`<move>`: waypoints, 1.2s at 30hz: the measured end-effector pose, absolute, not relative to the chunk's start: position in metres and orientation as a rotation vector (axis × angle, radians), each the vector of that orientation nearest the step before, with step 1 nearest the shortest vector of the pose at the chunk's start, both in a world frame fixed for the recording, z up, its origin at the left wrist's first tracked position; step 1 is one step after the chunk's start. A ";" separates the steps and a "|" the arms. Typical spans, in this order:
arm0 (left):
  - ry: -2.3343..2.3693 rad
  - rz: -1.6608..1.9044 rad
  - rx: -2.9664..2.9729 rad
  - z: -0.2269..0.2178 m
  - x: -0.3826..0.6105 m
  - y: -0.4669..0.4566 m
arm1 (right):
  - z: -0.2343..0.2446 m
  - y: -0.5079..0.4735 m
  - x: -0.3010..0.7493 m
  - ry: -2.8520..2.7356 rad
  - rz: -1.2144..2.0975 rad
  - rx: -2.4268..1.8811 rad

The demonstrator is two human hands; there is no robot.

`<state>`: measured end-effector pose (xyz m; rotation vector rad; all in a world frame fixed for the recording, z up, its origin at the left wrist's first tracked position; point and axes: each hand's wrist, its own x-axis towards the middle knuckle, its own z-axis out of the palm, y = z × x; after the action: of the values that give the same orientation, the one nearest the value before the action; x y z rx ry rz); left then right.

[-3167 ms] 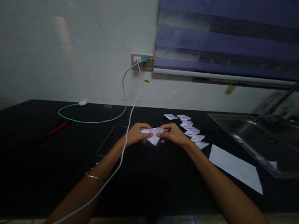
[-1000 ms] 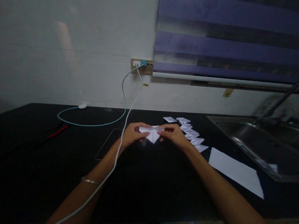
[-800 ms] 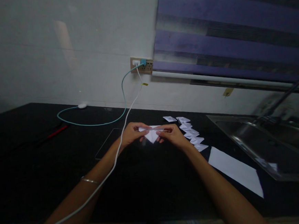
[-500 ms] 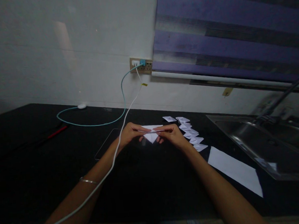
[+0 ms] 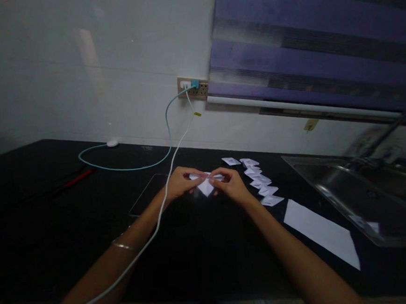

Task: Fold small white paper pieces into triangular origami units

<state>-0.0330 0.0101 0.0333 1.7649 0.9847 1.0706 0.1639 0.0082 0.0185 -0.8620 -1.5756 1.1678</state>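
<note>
A small folded piece of white paper (image 5: 206,187) with its point toward me is pinched between both hands over the black countertop. My left hand (image 5: 181,182) is closed on its left side, and my right hand (image 5: 231,183) grips the right side. The thumbs and forefingers nearly meet at the paper's middle. To the right of my right hand, several folded white paper pieces (image 5: 260,180) lie in an overlapping row. Nearer me on that side lies a stack or sheet of plain white paper (image 5: 322,232); I cannot tell which.
A metal sink (image 5: 336,197) is set into the countertop (image 5: 204,259) at the right. A white cable (image 5: 158,217) runs from the wall socket (image 5: 201,90) across my left forearm. A flat dark tablet-like object (image 5: 146,196), a teal cable (image 5: 127,169) and a red stick-like item (image 5: 79,177) lie leftward.
My fingers have bent inward, with the thumbs drawn toward me across the paper. The folded paper's upper flaps now sit differently, angled between the fingers. The view has shifted slightly.
</note>
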 end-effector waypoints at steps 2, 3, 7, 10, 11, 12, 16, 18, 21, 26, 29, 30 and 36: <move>1.000 1.100 1.781 0.034 -0.032 0.010 | 0.018 0.007 0.162 -1.492 1.224 -0.875; 1.011 1.119 1.790 0.034 -0.031 0.009 | 0.019 0.006 0.161 -1.447 1.253 -0.887; 1.068 1.190 1.850 0.035 -0.027 0.006 | 0.018 0.003 0.156 -1.310 1.369 -0.920; 1.126 1.261 1.863 0.037 -0.024 0.003 | 0.016 0.001 0.154 -1.234 1.440 -0.899; 1.140 1.284 1.860 0.037 -0.024 0.002 | 0.016 0.001 0.153 -1.209 1.453 -0.892; 1.147 1.300 1.856 0.037 -0.023 0.001 | 0.016 0.001 0.153 -1.185 1.461 -0.890; 1.115 1.320 1.843 0.035 -0.022 0.000 | 0.018 0.000 0.151 -1.110 1.449 -0.913; 1.083 1.336 1.841 0.034 -0.022 0.000 | 0.020 0.000 0.150 -1.088 1.438 -0.929; 1.074 1.346 1.843 0.034 -0.022 0.000 | 0.022 -0.002 0.149 -1.094 1.406 -0.949; 1.088 1.323 1.843 0.033 -0.019 -0.001 | 0.026 -0.003 0.150 -1.187 1.250 -0.994; 1.019 1.315 1.832 0.033 -0.020 0.000 | 0.026 -0.001 0.151 -1.227 1.175 -0.991; 1.001 1.313 1.821 0.033 -0.020 0.001 | 0.025 0.000 0.152 -1.233 1.169 -0.980; 1.004 1.296 1.711 0.033 -0.027 0.007 | 0.023 0.004 0.158 -1.396 1.087 -0.891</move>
<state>-0.0271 0.0066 0.0327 1.7105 1.0039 1.2964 0.1581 0.0044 0.0229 -0.8915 -1.3964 1.0874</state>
